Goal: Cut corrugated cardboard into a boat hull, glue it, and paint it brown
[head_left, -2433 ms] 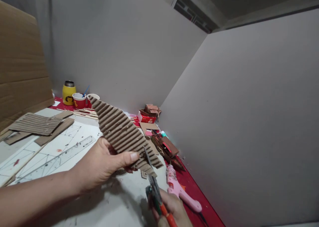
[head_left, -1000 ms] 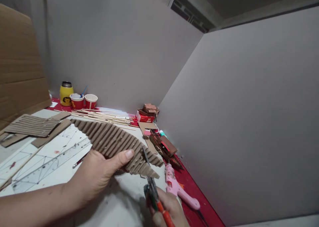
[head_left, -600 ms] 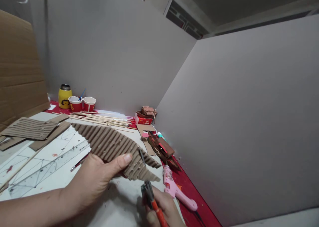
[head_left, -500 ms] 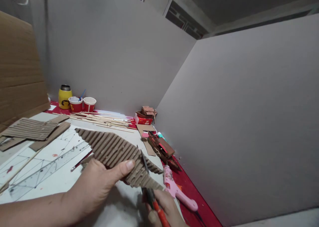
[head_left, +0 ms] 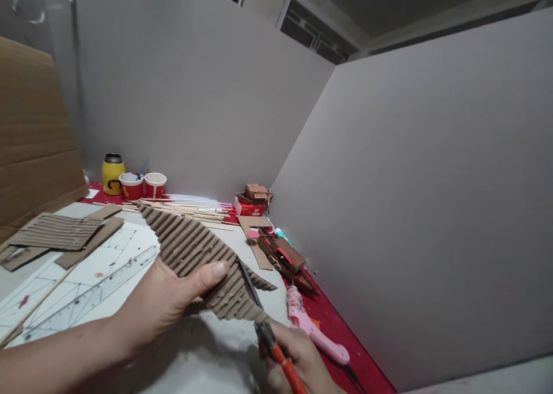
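My left hand point(head_left: 166, 299) grips a brown piece of corrugated cardboard point(head_left: 190, 250) above the desk, thumb pressed on its ribbed top. My right hand point(head_left: 298, 362) at the bottom edge is closed on scissors point(head_left: 270, 339) with orange handles. The blades sit in a cut near the cardboard's right end. A narrow pointed strip point(head_left: 261, 281) splays off to the right of the blades.
A pink glue gun point(head_left: 313, 333) lies on the red mat just right of my hands. A paper sheet with a clear ruler point(head_left: 95, 287) lies left, with cardboard pieces point(head_left: 60, 233) beyond. Wooden sticks point(head_left: 181, 207), two red cups point(head_left: 142, 185), a yellow jar point(head_left: 112, 174) and small models point(head_left: 280, 253) line the grey partition walls.
The cardboard tilted from steep to flatter, then rose a little again. The scissors have cut deeper, and the strip right of the blades has splayed further away.
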A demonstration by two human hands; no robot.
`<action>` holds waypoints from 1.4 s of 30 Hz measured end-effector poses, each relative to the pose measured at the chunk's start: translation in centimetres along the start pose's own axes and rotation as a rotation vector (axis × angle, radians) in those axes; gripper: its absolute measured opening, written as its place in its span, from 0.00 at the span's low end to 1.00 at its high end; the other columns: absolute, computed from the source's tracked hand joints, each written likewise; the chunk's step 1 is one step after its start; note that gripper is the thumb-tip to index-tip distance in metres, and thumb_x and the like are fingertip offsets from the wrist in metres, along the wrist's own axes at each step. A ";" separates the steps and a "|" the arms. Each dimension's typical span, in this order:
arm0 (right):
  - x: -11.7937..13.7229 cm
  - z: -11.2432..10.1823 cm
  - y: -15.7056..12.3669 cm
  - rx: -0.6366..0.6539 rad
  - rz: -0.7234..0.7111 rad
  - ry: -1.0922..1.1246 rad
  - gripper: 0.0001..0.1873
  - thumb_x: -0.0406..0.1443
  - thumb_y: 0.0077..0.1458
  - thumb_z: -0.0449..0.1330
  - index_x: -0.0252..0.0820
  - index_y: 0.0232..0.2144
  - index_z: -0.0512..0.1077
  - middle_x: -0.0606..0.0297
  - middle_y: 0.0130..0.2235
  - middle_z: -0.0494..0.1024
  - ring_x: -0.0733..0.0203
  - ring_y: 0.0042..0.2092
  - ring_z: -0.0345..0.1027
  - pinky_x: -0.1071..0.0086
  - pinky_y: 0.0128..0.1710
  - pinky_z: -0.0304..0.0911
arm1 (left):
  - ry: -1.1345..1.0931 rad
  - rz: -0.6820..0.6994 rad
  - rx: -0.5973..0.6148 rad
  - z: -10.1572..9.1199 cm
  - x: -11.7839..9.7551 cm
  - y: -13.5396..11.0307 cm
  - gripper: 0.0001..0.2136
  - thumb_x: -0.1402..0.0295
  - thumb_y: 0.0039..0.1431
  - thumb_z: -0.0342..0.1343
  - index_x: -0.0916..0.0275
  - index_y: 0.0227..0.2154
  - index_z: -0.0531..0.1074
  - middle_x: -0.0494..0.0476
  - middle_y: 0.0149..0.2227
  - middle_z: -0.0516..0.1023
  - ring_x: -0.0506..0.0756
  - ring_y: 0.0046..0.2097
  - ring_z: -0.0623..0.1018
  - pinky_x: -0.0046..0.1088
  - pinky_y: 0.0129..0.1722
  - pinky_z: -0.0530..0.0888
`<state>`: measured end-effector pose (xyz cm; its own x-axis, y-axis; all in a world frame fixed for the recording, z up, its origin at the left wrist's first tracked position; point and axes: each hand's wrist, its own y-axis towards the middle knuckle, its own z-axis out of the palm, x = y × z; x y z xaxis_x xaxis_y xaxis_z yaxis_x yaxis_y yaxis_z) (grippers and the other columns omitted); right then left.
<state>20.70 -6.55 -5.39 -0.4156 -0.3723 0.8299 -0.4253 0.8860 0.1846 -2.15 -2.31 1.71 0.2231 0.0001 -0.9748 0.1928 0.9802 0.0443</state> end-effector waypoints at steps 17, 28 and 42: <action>-1.1 -0.5 0.0 0.093 -0.019 0.073 0.26 0.58 0.57 0.51 0.42 0.26 0.58 0.74 0.22 0.50 0.69 0.24 0.42 0.72 0.21 0.40 | 0.035 -0.037 0.204 -0.5 -0.1 0.6 0.13 0.64 0.55 0.63 0.62 0.42 0.76 0.59 0.46 0.81 0.59 0.46 0.79 0.35 0.48 0.75; -1.9 0.1 -0.3 0.060 0.037 0.055 0.27 0.59 0.56 0.52 0.43 0.25 0.56 0.75 0.20 0.50 0.70 0.23 0.42 0.73 0.20 0.41 | -0.069 -0.028 0.164 -0.8 -0.4 0.9 0.08 0.62 0.56 0.64 0.61 0.32 0.75 0.51 0.33 0.80 0.53 0.36 0.79 0.29 0.40 0.76; -1.5 0.3 0.1 0.110 0.021 0.118 0.21 0.53 0.57 0.56 0.42 0.28 0.60 0.73 0.23 0.54 0.68 0.25 0.45 0.73 0.22 0.45 | -0.050 -0.074 0.136 -0.2 0.5 0.5 0.07 0.66 0.53 0.66 0.61 0.28 0.74 0.45 0.27 0.76 0.49 0.33 0.76 0.22 0.35 0.74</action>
<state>21.06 -5.97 -6.75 -0.3309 -0.3130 0.8902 -0.5057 0.8553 0.1127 -2.10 -1.80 1.16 0.2498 -0.0841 -0.9646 0.3368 0.9415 0.0051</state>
